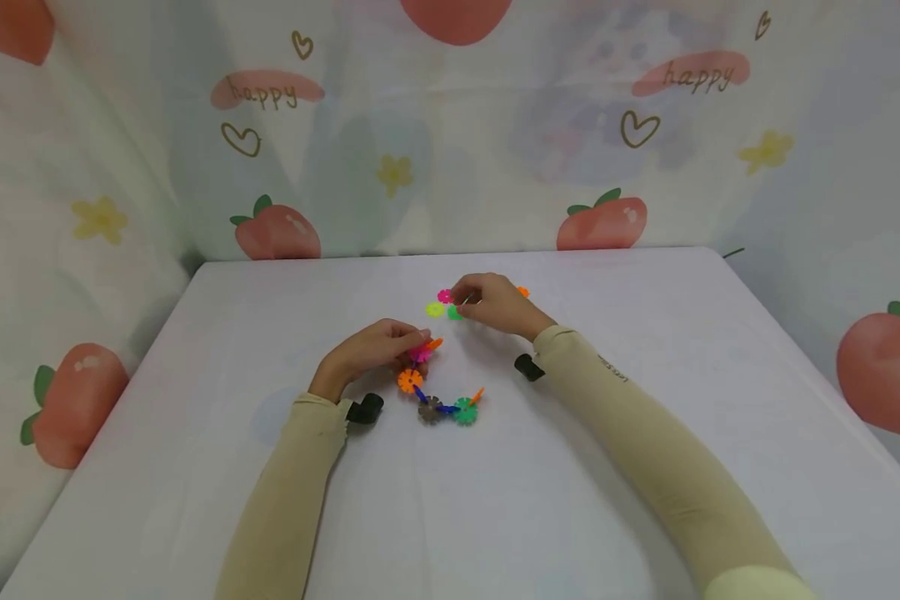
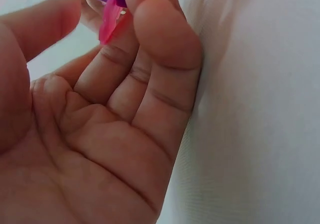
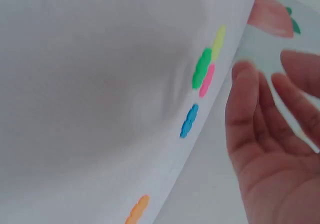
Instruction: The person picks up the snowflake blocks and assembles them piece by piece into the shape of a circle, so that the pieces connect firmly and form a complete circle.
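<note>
Pink disc (image 1: pixel 420 355): our left fingers (image 1: pixel 408 341) grip it, likely steadying the chain (image 1: pixel 431 410); right fingers (image 3: pixel 242 106) parted, empty, at its one-thirty.

On my feed I've got tan sleeves (image 1: pixel 288 492), tiny dark print (image 1: pixel 612 368) on the right one, paler band (image 1: pixel 757 585) further up, stubby black bits (image 1: pixel 365 409) by both cuffs (image 1: pixel 319 403).
</note>
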Motion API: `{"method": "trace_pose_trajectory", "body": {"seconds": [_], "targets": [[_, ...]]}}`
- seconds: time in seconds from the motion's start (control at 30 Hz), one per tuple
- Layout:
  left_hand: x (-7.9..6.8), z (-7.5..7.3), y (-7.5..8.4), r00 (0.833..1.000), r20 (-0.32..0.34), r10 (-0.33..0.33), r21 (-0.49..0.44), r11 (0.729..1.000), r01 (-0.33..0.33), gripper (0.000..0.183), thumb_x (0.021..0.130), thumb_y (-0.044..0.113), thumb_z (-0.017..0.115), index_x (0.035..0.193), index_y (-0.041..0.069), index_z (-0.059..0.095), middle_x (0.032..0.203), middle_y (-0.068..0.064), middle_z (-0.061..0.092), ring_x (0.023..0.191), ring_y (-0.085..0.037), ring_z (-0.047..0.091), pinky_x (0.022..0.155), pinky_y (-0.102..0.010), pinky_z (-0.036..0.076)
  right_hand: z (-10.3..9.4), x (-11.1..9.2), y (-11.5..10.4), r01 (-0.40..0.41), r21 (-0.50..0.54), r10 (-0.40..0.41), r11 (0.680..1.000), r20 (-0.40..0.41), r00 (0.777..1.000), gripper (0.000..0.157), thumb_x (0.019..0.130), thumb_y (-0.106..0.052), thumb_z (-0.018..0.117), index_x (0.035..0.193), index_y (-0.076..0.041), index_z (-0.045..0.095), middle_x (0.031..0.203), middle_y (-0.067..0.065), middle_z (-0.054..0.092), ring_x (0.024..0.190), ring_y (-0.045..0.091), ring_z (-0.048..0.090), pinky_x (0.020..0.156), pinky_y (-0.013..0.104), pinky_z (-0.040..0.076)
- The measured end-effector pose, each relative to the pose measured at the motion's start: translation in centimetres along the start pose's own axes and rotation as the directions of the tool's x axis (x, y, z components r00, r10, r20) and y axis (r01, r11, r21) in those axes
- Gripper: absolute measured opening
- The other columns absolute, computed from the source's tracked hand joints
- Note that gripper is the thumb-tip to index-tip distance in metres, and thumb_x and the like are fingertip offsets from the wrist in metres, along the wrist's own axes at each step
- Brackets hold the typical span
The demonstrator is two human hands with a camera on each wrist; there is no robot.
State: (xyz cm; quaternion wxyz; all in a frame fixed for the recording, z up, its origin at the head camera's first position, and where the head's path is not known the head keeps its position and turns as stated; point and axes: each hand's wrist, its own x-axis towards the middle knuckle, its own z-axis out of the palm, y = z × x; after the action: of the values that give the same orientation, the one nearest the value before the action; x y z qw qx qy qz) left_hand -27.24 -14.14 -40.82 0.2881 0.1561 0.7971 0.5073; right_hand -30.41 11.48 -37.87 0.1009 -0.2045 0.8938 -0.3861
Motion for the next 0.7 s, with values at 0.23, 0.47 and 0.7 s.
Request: {"method": "trace_pose_trajectory", "body": {"seconds": [0.23, 0.47, 0.7], "targets": [[-0.2, -0.1, 0.0, 0.998, 0.053, -0.02, -0.009, 1.0, 0.02, 0.038, 0.108, 0.037, 0.066, 0.123, 0.005, 0.078, 0.095, -0.009, 0.077, 0.089, -0.022, 0.068, 0.085, -0.033, 0.055, -1.7, 2.6, 1.3, -0.094, -0.059, 0.09, 0.994, -0.069, 0.994, 0.035, 0.105, -0.008, 0.066, 0.137, 0.005, 0.066, 0.131, 0.02, 0.066, 0.123, 0.036, 0.059, 0.105, 0.048, 0.05], [-0.1, -0.2, 0.0, 0.996, 0.09, -0.012, 0.015, 1.0, 0.01, 0.036, 0.108, 0.038, 0.066, 0.116, 0.006, 0.078, 0.093, -0.008, 0.075, 0.085, -0.02, 0.063, 0.08, -0.031, 0.052, -1.7, 4.1, 2.2, -0.192, -0.082, 0.189, 0.978, -0.051, 0.981, 0.036, 0.105, -0.008, 0.064, 0.139, 0.003, 0.066, 0.132, 0.023, 0.063, 0.121, 0.037, 0.057, 0.106, 0.047, 0.049], [0.1, -0.4, 0.0, 0.994, 0.106, -0.017, -0.026, 0.999, 0.02, 0.034, 0.108, 0.035, 0.067, 0.12, 0.005, 0.076, 0.097, -0.011, 0.078, 0.085, -0.021, 0.064, 0.078, -0.03, 0.052, -0.9, 5.3, 2.9, -0.244, -0.113, 0.241, 0.963, -0.042, 0.97, 0.034, 0.104, -0.006, 0.064, 0.137, 0.001, 0.067, 0.13, 0.022, 0.061, 0.12, 0.036, 0.055, 0.11, 0.049, 0.045]]}}
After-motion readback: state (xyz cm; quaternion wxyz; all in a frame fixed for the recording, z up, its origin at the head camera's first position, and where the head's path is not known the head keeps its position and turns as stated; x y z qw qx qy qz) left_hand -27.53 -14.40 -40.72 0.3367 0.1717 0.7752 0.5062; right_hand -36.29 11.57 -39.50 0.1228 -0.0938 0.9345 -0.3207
